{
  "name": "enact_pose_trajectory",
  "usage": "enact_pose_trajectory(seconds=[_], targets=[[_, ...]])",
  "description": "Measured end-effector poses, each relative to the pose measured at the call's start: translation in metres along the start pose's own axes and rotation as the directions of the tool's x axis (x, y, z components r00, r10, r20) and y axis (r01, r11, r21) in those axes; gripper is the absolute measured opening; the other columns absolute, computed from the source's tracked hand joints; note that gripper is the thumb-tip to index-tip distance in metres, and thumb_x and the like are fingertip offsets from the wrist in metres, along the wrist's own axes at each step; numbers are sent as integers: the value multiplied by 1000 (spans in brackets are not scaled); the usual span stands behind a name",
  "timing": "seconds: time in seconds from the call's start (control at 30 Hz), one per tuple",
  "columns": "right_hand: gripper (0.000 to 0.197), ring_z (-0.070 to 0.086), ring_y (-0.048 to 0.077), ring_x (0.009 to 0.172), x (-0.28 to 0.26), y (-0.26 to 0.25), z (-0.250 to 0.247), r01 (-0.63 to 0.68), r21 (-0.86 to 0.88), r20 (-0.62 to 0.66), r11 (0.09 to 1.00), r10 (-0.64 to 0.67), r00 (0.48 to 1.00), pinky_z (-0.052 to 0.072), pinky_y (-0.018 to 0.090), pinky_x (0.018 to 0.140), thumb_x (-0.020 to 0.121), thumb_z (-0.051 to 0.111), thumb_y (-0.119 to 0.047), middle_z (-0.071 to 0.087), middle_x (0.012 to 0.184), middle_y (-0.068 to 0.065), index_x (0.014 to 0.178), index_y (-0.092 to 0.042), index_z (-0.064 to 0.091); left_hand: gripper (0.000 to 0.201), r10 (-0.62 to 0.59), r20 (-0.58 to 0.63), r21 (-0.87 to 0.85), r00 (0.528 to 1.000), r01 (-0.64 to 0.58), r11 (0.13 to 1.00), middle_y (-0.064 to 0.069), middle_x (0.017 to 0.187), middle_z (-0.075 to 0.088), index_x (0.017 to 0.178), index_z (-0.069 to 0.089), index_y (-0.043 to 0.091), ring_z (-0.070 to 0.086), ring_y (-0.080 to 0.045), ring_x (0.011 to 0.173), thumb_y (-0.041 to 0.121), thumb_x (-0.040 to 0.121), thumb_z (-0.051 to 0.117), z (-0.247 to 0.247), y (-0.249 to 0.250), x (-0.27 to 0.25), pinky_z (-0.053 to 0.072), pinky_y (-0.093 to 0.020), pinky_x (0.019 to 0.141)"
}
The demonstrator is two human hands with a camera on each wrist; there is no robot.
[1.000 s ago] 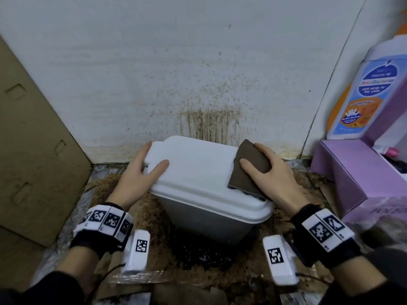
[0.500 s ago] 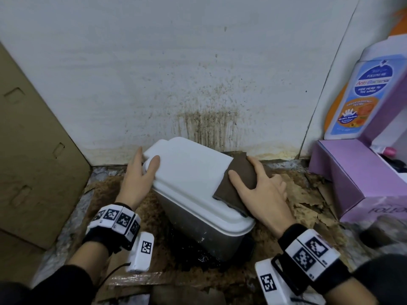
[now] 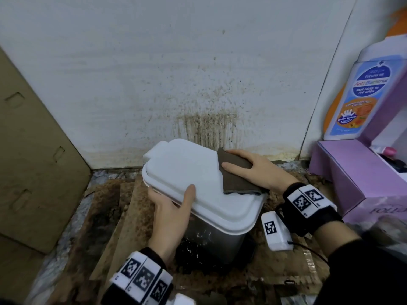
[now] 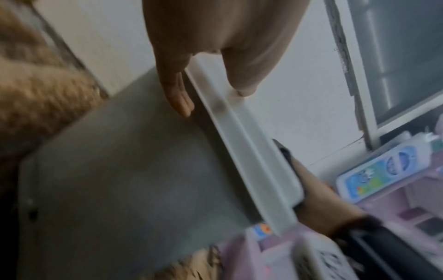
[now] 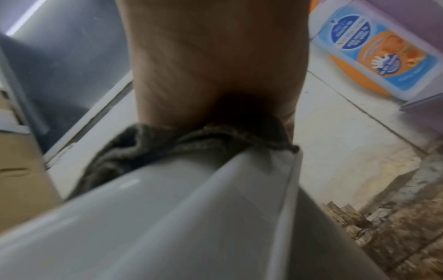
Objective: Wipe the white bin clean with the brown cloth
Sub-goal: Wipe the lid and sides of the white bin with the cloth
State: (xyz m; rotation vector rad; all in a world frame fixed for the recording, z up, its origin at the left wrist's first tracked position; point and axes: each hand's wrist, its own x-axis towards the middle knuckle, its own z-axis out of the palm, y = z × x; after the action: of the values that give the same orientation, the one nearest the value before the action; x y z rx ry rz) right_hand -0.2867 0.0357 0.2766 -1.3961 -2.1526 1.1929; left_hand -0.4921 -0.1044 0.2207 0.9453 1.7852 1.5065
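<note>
Left hand (image 3: 169, 214) has slid from the bin's far left corner to its near left side, thumb on top of the lid edge, fingers curled under the rim, gripping it. White bin (image 3: 198, 186) now sits turned, long side running diagonally, on the floor against the wall. Right hand (image 3: 259, 170) lies flat with straight fingers, pressing the brown cloth (image 3: 236, 179) on the lid's right rear part. Cloth is folded, knit-textured, with its near edge hanging over the lid rim. Lid is smooth glossy plastic with rounded corners and a stepped rim; body below is grey. Floor (image 3: 136, 219) is covered in brown crumbly grime, with a dark wet patch under the bin. White wall (image 3: 198, 73) is speckled, with brown drip streaks. Cardboard sheet (image 3: 33, 150) leans at left; purple box (image 3: 356, 172) and blue-labelled wash bottle (image 3: 361, 95) stand at right.
</note>
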Motion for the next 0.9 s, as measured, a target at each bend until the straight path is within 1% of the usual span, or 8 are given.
enact_pose_trajectory(seconds=[0.17, 0.27, 0.43, 0.5, 0.57, 0.67, 0.77, 0.9], targets=[[67, 66, 4, 107, 1, 1, 1, 32, -9, 7, 999, -32, 999, 57, 27, 89, 82, 62, -78, 61, 133, -17, 143, -55, 46, 92, -3, -1, -15, 1000, 3, 1000, 9, 145, 45, 150, 11, 22, 53, -8, 123, 37, 87, 76, 9, 3, -4, 47, -27, 98], [68, 66, 5, 108, -1, 1, 2, 46, -18, -12, 999, -46, 999, 59, 30, 90, 82, 61, -77, 60, 134, -17, 144, -53, 45, 94, -9, 5, -31, 1000, 10, 999, 9, 145, 44, 152, 9, 19, 53, -4, 120, 33, 88, 75, 9, 3, -4, 46, -24, 95], [70, 63, 7, 113, -12, -2, 10, 41, 18, -73, 999, -39, 997, 57, 34, 94, 80, 59, -82, 58, 136, -20, 143, -56, 44, 89, 24, 77, -67, 997, -19, 998, 27, 131, 48, 157, 12, 28, 54, 22, 104, 29, 91, 72, -1, 5, 0, 51, -7, 81], [70, 61, 7, 117, -21, -4, 19, 23, 51, -142, 998, -16, 990, 54, 33, 96, 81, 58, -81, 58, 135, -22, 144, -54, 44, 84, 31, 126, -65, 992, -23, 998, 29, 129, 53, 157, 19, 32, 59, 11, 111, 30, 91, 72, -8, 7, 9, 53, -9, 80], [74, 59, 13, 123, -33, -4, 31, -12, 70, -244, 997, 28, 969, 50, 43, 104, 78, 55, -86, 58, 137, -20, 145, -54, 42, 84, 41, 182, -29, 982, -37, 999, 22, 135, 55, 157, 23, 34, 59, 5, 116, 36, 90, 72, -16, 12, 21, 55, -14, 84], [85, 53, 23, 132, -51, -9, 52, -84, 73, -342, 994, 104, 934, 41, 53, 112, 73, 44, -93, 58, 143, -12, 149, -56, 32, 82, 4, 297, 11, 955, -8, 1000, 19, 139, 55, 156, 26, 42, 63, -4, 117, 45, 87, 70, -24, 19, 41, 57, -32, 94], [85, 52, 28, 131, -68, -18, 70, -149, 78, -401, 986, 168, 900, 38, 52, 112, 78, 39, -92, 58, 140, -1, 153, -55, 23, 60, 4, 382, 59, 924, -29, 998, 30, 126, 56, 147, 33, 47, 65, 9, 104, 34, 97, 64, -28, 24, 60, 56, -24, 87], [79, 50, 28, 129, -79, -24, 87, -185, 121, -433, 975, 219, 874, 37, 49, 111, 86, 43, -83, 57, 138, 2, 155, -54, 18, 62, -20, 476, 115, 879, -40, 993, 26, 138, 52, 155, 30, 43, 58, 6, 115, 32, 101, 58, -29, 26, 78, 52, -28, 92]])
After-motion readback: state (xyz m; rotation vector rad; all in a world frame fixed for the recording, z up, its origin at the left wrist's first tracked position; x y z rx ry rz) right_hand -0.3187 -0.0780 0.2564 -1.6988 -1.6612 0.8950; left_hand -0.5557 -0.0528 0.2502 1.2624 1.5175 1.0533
